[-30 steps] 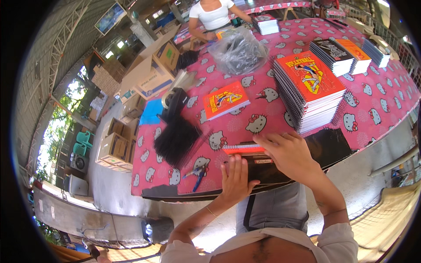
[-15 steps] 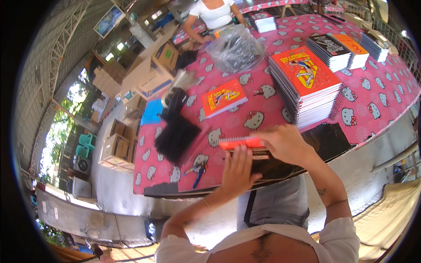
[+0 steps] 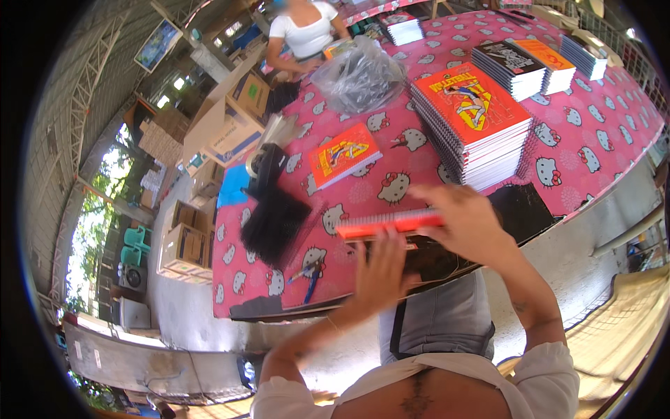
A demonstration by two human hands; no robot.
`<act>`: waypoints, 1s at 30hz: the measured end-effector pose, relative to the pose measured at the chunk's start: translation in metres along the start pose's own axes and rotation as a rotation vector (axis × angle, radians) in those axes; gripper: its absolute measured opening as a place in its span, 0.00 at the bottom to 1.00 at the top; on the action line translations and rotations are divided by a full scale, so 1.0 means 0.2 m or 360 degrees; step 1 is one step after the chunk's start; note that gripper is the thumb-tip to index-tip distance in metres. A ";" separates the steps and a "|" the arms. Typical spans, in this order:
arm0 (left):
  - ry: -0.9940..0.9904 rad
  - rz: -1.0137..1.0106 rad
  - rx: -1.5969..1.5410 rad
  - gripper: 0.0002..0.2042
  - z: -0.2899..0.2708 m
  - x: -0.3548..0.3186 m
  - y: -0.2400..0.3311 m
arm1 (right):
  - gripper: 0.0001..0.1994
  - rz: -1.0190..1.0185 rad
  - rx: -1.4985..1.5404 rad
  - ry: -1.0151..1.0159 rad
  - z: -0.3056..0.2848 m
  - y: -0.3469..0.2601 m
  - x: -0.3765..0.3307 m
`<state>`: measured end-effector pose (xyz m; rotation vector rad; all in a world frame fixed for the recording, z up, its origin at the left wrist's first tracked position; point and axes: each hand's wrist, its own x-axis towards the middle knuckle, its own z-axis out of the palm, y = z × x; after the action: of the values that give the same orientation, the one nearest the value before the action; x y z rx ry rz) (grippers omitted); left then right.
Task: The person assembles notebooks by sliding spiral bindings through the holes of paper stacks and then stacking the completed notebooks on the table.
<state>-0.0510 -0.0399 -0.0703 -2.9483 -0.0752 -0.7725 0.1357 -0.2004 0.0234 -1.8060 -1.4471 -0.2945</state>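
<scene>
Orange spiral notebook, seen edge-on with its wire binding along the top, is held level above the near edge of the tabletop, which wears a pink cloth printed with white cartoon cats. The right hand has its grip closed over the notebook's right end, fingers curled across the top. The left hand comes up from below at 6 o'clock of the notebook, fingers spread and pressed against its underside, so its grip is wide and flat rather than wrapped around.

Just under the notebook lies a black sheet or bag at the tabletop's edge. At 1 o'clock from the hands stands a tall stack of notebooks with orange illustrated covers. At 11 o'clock a single orange notebook lies flat by itself. At 9 o'clock sits a dark bundle of thin black items, and at 8 o'clock, near the tabletop's edge, a pair of blue pens.

Farther off at 12 o'clock is a crumpled clear plastic bag, and behind it another person in a white top stands at the far side. More stacks of books are at 1 o'clock, well apart from the hands. Cardboard boxes sit beyond the tabletop's left end at 10 o'clock.
</scene>
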 end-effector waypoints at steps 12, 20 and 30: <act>-0.0087 -0.0079 -0.0034 0.37 -0.14 0.29 -0.03 | 0.11 0.0620 0.1466 0.0197 0.34 0.13 -0.18; -0.0138 -0.0020 0.0377 0.41 -0.21 0.48 -0.06 | 0.11 0.0541 0.1220 0.0233 0.37 0.11 -0.18; -0.0105 0.0226 0.0124 0.45 -0.13 0.24 0.07 | 0.10 0.0132 0.1225 0.0113 0.30 0.17 -0.16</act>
<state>-0.0216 -0.0547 -0.0254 -2.8675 0.0961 -0.6382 0.1393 -0.1827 -0.0508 -1.2016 -1.1990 0.2217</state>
